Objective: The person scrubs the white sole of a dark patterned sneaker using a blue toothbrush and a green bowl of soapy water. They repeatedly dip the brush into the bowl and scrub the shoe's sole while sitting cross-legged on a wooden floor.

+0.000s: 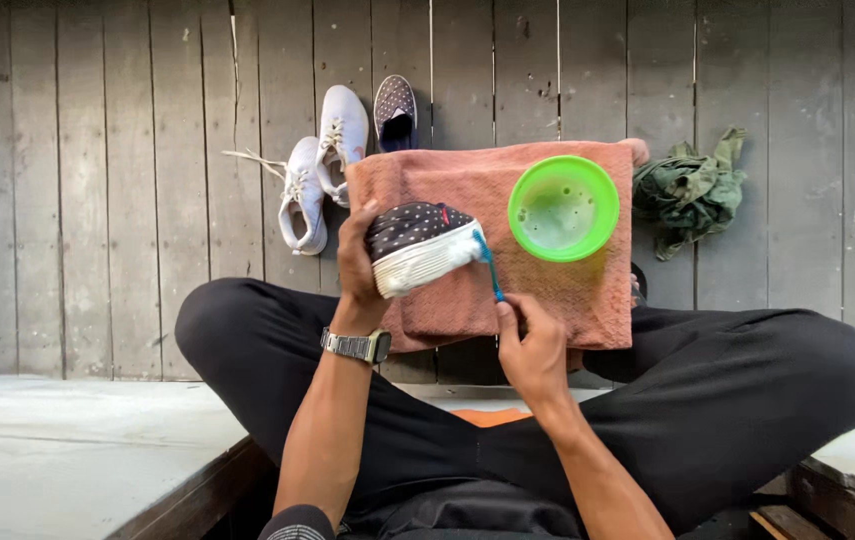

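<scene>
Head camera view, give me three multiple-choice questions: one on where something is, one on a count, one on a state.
1. Where does the green bowl sit?
A. on the pink towel
B. on the bare planks
C. on a knee

2. How many white sneakers lie on the floor?
A. one
B. two
C. four

3. What does the left hand do?
A. rests open
B. holds the dotted shoe
C. holds the bowl

Answers: 1 A, towel shows all around it. 2 B, a pair lies left of the towel. 3 B, its grip closes on the shoe while the right hand holds a blue brush.

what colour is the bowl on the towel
Bright green bowl, seen clearly in the head view.
</scene>
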